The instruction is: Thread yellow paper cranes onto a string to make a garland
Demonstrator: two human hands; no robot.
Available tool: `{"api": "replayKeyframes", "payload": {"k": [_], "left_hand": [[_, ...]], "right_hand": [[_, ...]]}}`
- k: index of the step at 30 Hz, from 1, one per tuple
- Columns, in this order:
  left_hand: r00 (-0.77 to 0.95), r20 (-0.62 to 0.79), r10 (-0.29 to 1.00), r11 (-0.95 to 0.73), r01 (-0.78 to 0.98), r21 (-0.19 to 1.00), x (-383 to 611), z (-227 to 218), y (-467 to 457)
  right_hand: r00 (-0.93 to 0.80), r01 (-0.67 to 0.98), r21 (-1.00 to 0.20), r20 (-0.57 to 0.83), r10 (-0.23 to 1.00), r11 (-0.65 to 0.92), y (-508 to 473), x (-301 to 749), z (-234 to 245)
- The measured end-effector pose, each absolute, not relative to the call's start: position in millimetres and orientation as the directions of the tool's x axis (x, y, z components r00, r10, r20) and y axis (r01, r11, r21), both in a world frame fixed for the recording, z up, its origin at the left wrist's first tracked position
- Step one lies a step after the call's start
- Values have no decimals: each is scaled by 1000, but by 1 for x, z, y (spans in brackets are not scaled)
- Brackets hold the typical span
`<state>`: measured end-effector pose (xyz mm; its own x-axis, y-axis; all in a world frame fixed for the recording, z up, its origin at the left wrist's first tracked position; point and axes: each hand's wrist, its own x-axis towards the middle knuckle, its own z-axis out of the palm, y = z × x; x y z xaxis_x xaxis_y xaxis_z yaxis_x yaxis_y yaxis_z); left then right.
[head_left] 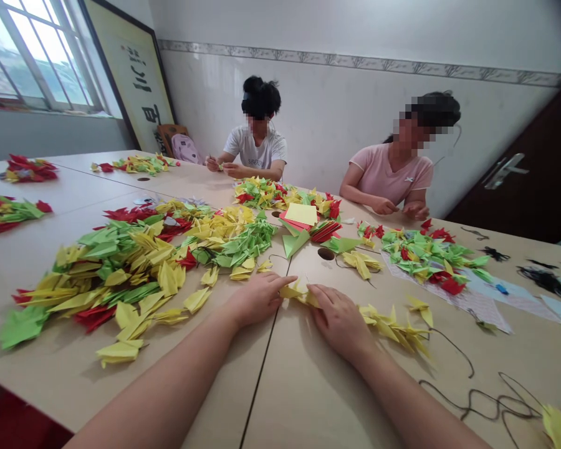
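Observation:
My left hand point(257, 298) and my right hand point(339, 319) rest on the light wooden table point(303, 386), both pressing a small folded yellow paper piece point(297, 290) between their fingertips. The fingers of both hands are closed onto the paper. Just right of my right hand lies a row of folded yellow paper cranes point(395, 324) on a dark string point(472, 399).
A big heap of yellow, green and red folded papers point(135, 262) covers the table's left. A stack of square sheets point(303, 218) and more piles point(425, 255) lie farther back. Two other people sit opposite, folding paper. A small round hole point(326, 254) is in the tabletop.

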<state>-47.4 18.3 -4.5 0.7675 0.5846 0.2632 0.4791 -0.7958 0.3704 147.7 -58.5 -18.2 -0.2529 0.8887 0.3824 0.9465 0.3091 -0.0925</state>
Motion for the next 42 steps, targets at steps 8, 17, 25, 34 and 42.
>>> {"api": "replayKeyframes", "payload": {"k": [8,17,25,34,42], "left_hand": [[783,305,542,-822,418,386,-46,-7,25],[755,308,578,-793,431,430,-46,-5,28],[735,295,611,-769,463,440,-43,-3,26],[690,303,657,-739,510,440,-45,-7,31],[693,312,650,-753,534,384,-47,-5,31]], "right_hand": [[-228,946,-117,420,878,301,-69,185,-23],[-157,922,-248,464,872,298,-67,204,-18],[-325,889,-162,436,839,429,-64,191,-15],[-253,898,-205,485,837,390,-63,196,-19],[-97,939,-156,735,672,307,-68,205,-3]]}}
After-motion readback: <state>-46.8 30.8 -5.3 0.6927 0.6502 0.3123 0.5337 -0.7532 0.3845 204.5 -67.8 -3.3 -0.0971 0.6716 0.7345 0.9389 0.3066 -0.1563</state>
